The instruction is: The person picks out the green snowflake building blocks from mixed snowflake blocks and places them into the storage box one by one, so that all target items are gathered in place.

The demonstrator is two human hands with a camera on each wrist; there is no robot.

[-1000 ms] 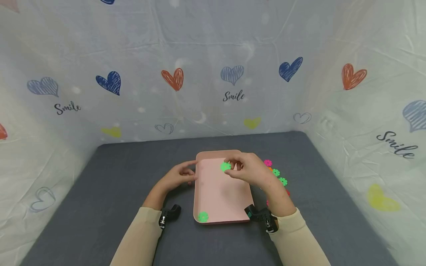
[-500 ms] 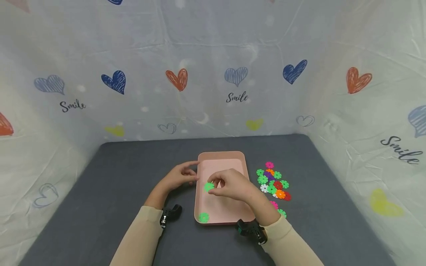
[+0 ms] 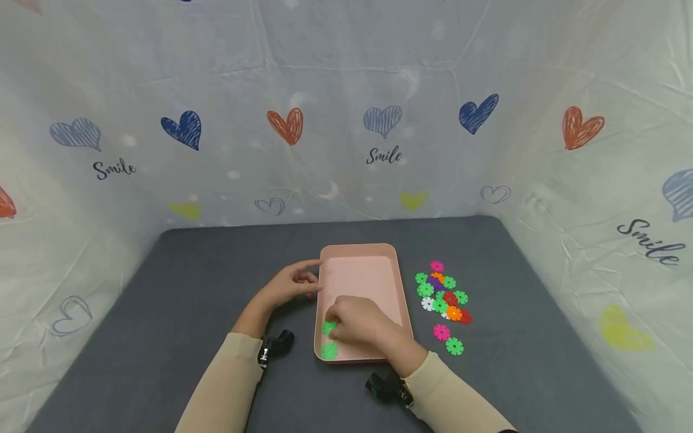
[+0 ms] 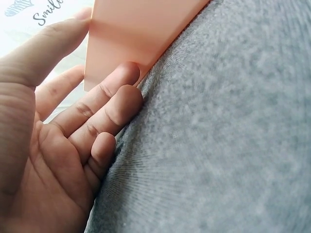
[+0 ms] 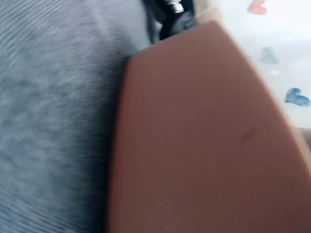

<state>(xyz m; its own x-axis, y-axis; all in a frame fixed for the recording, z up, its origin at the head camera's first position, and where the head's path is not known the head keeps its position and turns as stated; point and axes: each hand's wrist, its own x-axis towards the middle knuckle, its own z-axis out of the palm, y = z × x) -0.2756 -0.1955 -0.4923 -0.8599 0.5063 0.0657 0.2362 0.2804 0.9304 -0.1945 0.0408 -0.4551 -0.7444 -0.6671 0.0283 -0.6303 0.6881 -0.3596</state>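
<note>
A shallow pink tray (image 3: 368, 270) lies on the dark cloth. My right hand (image 3: 357, 322) is over its near left part and pinches a green flower-shaped disc (image 3: 328, 328), partly hidden by the fingers. Just nearer lies another green disc (image 3: 329, 351), in the tray's near left corner. My left hand (image 3: 292, 282) touches the tray's left side with loosely bent fingers. In the left wrist view, thumb and fingertips of the left hand (image 4: 73, 131) meet the tray's wall (image 4: 121, 43). The right wrist view is mostly filled by the tray's outer wall (image 5: 194, 136), blurred.
Right of the tray lies a loose pile of flower-shaped discs, among them a red disc (image 3: 450, 299) and an orange disc (image 3: 453, 313). A pink disc (image 3: 441, 332) and a green disc (image 3: 455, 346) lie nearer. A printed curtain (image 3: 325, 78) surrounds the table.
My right hand has carried the green disc from the tray's far part towards its near left corner, and lowered it. The pile has come into view. My left hand has stayed at the tray's side.
</note>
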